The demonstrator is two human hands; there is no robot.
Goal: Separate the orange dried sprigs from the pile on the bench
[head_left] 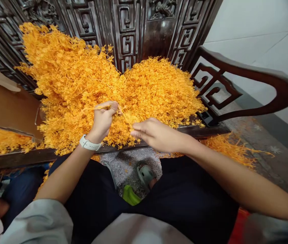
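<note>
Looks to me like the step in hand here is working one single orange strand (124,114), which runs at a slant between the two hands right around the middle of the frame, just in front of the heaps. The left hand (105,117), a bit left of center, is nearly closed, thumb and finger pinched on the strand, with a thin length trailing off to the left of it. The right hand (156,134), just right of center, has its thumb pressed down against its fingers and seems to have the strand's other stretch, next to a little yellowish tuft. Can't make out the exact grip there, tbh, the fingertips blend into all that orange. Behind them is a big left heap (67,71) filling the upper left and a rounder right heap (159,91) at upper center, both on the dark wooden surface (217,130). More loose strands (235,152) lie at the right of the frame, below the armrest (255,73). My guess is the next move calls for a light fingertip pinch on both sides and just enough tension to keep that bit straight. Pull too hard and I reckon it could snap, or snag on the heap.
</note>
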